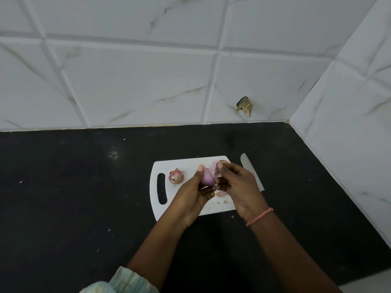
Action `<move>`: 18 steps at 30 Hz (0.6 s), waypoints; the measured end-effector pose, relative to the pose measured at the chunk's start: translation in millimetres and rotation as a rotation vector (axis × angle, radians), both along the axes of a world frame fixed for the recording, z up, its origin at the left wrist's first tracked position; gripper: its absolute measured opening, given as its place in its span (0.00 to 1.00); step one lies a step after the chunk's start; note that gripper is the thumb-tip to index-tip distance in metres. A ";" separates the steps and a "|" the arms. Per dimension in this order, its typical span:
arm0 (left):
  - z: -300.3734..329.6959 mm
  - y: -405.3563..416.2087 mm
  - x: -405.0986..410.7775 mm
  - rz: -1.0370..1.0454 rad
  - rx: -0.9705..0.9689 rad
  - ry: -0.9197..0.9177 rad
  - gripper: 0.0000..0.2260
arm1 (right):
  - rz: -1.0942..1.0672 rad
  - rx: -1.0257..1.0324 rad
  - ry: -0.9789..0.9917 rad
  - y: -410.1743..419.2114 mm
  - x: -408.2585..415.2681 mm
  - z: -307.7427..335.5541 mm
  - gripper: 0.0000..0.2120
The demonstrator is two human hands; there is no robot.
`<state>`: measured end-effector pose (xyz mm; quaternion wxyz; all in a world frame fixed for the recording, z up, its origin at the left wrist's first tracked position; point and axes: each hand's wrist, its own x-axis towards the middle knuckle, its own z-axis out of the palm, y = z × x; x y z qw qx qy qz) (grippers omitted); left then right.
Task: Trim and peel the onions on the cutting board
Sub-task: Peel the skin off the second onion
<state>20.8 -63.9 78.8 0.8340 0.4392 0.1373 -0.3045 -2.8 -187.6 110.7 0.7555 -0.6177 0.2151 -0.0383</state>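
Note:
Over the white cutting board (182,163) my left hand (195,193) holds a pink onion (207,179) between thumb and fingers. My right hand (239,187) pinches a pale sheet of onion skin (213,168) that stands up from the onion's top. A second onion (176,176), with its dry reddish skin on, rests on the board's left part beside the handle slot. Small bits of peel (221,194) lie on the board under my hands.
A knife (247,166) lies on the black counter (84,197) just right of the board, its blade pointing away, partly behind my right hand. White tiled walls close the back and the right side. A broken hole (245,106) marks the back wall.

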 end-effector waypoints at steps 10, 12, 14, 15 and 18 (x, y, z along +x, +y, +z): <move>2.3 3.9 3.5 0.057 -0.091 0.057 0.21 | 0.136 -0.777 -0.298 -3.3 -1.0 -19.9 0.03; 1.6 4.3 2.3 0.053 -0.107 0.079 0.19 | 0.123 -0.838 -0.322 -3.9 -0.2 -20.2 0.03; 2.5 4.0 1.1 0.057 -0.141 0.086 0.19 | 0.122 -0.802 -0.326 0.7 -0.3 -17.2 0.03; 3.1 3.9 0.8 0.058 -0.150 0.075 0.18 | 0.127 -0.763 -0.313 3.6 -0.6 -15.5 0.05; 8.2 5.0 -1.0 0.046 -0.129 0.004 0.16 | 0.119 -0.766 -0.295 8.3 -0.9 -15.4 0.08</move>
